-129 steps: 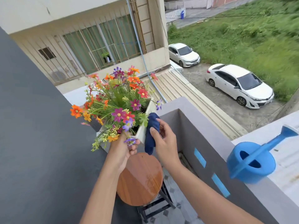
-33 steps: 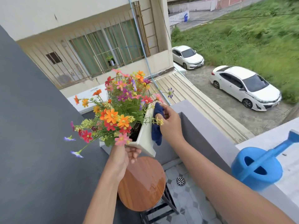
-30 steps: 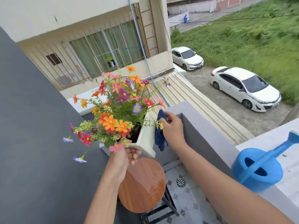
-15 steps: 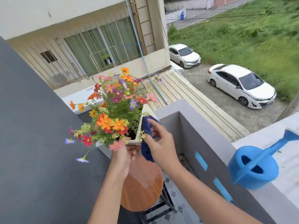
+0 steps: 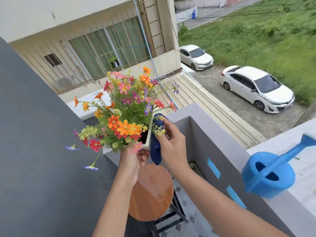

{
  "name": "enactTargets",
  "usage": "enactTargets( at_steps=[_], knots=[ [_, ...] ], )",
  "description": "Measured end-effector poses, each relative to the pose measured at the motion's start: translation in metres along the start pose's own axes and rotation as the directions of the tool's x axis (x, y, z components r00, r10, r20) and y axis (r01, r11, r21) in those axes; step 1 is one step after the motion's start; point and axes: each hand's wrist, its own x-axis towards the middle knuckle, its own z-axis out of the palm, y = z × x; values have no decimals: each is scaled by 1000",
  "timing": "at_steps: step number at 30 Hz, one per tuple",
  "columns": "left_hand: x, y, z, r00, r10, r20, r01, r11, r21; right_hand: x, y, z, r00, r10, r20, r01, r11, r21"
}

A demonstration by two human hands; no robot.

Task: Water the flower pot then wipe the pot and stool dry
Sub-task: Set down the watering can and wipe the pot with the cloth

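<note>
A white square flower pot point(image 5: 148, 139) full of colourful flowers point(image 5: 126, 115) is held up in the air above a round wooden stool point(image 5: 152, 194). My left hand point(image 5: 132, 159) grips the pot from below at its near corner. My right hand point(image 5: 171, 142) holds a dark blue cloth point(image 5: 156, 151) against the pot's right side wall. The stool's seat has a wet sheen. A blue watering can point(image 5: 270, 175) stands on the balcony ledge at the right, away from both hands.
A grey balcony wall point(image 5: 222, 151) with blue tape strips runs along the right. A dark grey wall point(image 5: 34, 151) fills the left. The black stool frame point(image 5: 169, 223) stands on a tiled floor. Far below are two white cars and grass.
My right hand has slid the blue cloth up and down the pot's right side. The pot stays lifted in my left hand and has turned and tilted slightly.
</note>
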Motion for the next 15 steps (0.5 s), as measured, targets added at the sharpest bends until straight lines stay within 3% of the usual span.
enactTargets(
  at_steps=[4, 8, 11, 15],
  knots=[
    [-5, 2, -5, 996, -42, 80, 43, 999, -11, 34, -2, -1, 997, -57, -55, 54, 997, -51],
    [-8, 5, -4, 994, -36, 105, 37, 999, -13, 52, 19, -13, 991, 13, -133, -42, 975, -219],
    [-2, 4, -9, 997, -44, 64, 43, 999, 16, 44, 33, -21, 986, 102, -132, -135, 955, -266],
    [5, 4, -11, 1000, -18, -22, 21, 993, 115, 29, 34, -20, 990, 111, -90, -128, 968, -217]
  ],
)
